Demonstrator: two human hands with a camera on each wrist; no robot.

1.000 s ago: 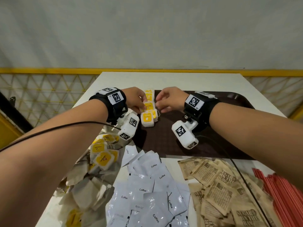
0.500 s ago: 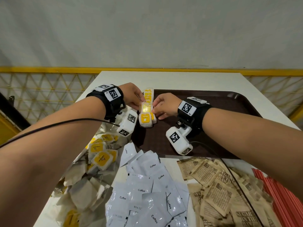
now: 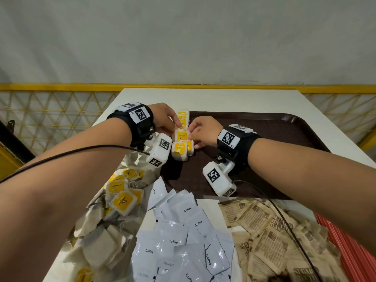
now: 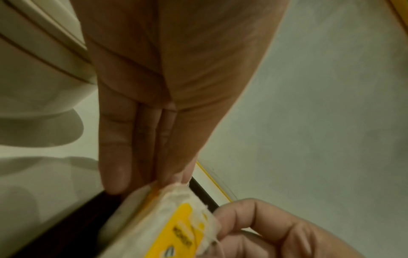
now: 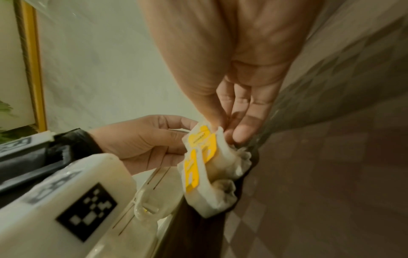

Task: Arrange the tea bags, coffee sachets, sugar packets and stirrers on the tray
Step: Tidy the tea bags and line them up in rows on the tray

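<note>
At the left edge of a brown tray (image 3: 274, 127), a row of yellow-tagged tea bags (image 3: 181, 135) runs lengthwise away from the viewer. Left hand (image 3: 164, 119) and right hand (image 3: 203, 131) pinch one bag from either side, fingers nearly straight. Nearer lie loose tea bags (image 3: 120, 192), coffee sachets (image 3: 175, 237), sugar packets (image 3: 264, 226) and red stirrers (image 3: 354, 247)

A plain pale grey wall (image 3: 183, 37) fills the upper half of the head view, evenly and softly lit. Along its base runs a yellow rail (image 3: 61, 86) topping a lattice fence (image 3: 50, 119) of pale diamond mesh, on both sides. A white surface (image 3: 203, 100) reaches toward the wall, its far edge just beside the rail.
</note>
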